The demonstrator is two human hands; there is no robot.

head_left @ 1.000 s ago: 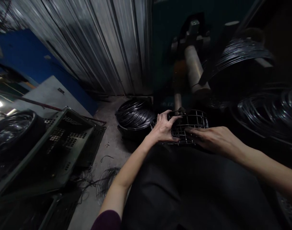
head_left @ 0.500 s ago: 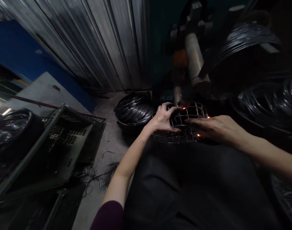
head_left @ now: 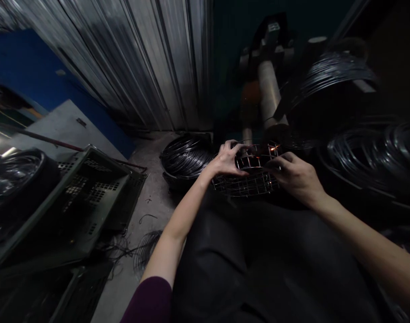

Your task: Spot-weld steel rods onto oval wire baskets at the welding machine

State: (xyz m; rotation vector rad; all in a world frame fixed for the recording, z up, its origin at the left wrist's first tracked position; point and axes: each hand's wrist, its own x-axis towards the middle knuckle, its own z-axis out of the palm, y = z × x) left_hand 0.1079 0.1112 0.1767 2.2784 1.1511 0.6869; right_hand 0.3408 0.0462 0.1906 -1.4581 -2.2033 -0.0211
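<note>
A round wire basket (head_left: 247,185) with a grid of thin rods lies tilted beneath the metal cylinder (head_left: 269,89) of a machine. My left hand (head_left: 226,160) grips its left rim, thumb in front and fingers over the top. On the right side, my right hand (head_left: 294,175) has its fingers curled at the wire, their tips partly lost in shadow. Orange sparks glow at the basket's upper wires, near the machine's lower tip (head_left: 247,135).
A coil of black wire (head_left: 186,157) sits on the floor left of the basket. Green plastic crates (head_left: 100,193) stand further left. More wire coils (head_left: 339,72) are at the right. Dark cloth (head_left: 258,260) covers my lap.
My right hand has moved left and its fingers have curled more. The basket has shifted slightly, and the sparks now show in other spots. The view has moved a little.
</note>
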